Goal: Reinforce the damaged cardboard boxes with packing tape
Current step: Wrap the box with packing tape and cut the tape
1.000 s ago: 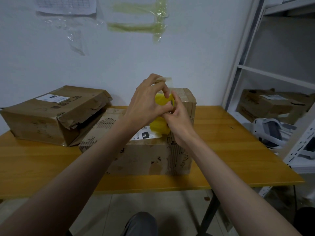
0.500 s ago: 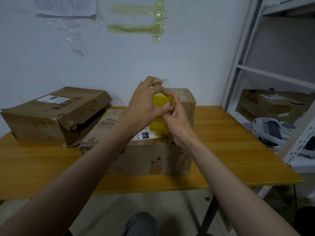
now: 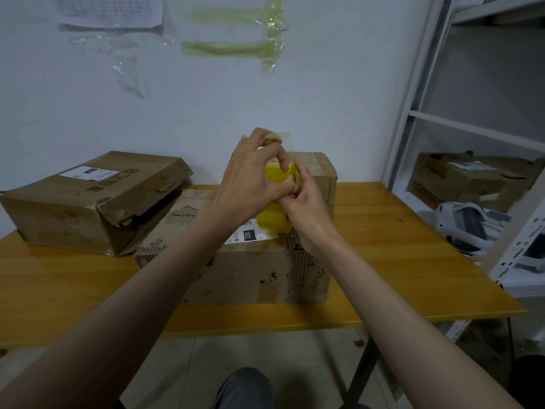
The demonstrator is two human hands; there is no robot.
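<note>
A worn cardboard box (image 3: 253,270) with torn outer paper and a white label stands in the middle of the wooden table (image 3: 413,278). Above its top both hands hold a yellow roll of packing tape (image 3: 272,221). My left hand (image 3: 250,178) pinches the loose clear tape end (image 3: 286,140) and lifts it off the roll. My right hand (image 3: 306,202) grips the roll from the right. A second crushed box (image 3: 88,202) with a split corner lies at the left and leans on the middle box.
A white metal shelving unit (image 3: 418,113) stands at the right and holds another cardboard box (image 3: 469,178) and a white headset (image 3: 463,225). Old tape strips (image 3: 236,45) and a paper sheet hang on the wall. My knee (image 3: 244,388) shows below the table's front edge.
My left hand has pulled the tape end a little higher off the roll. The boxes have not moved.
</note>
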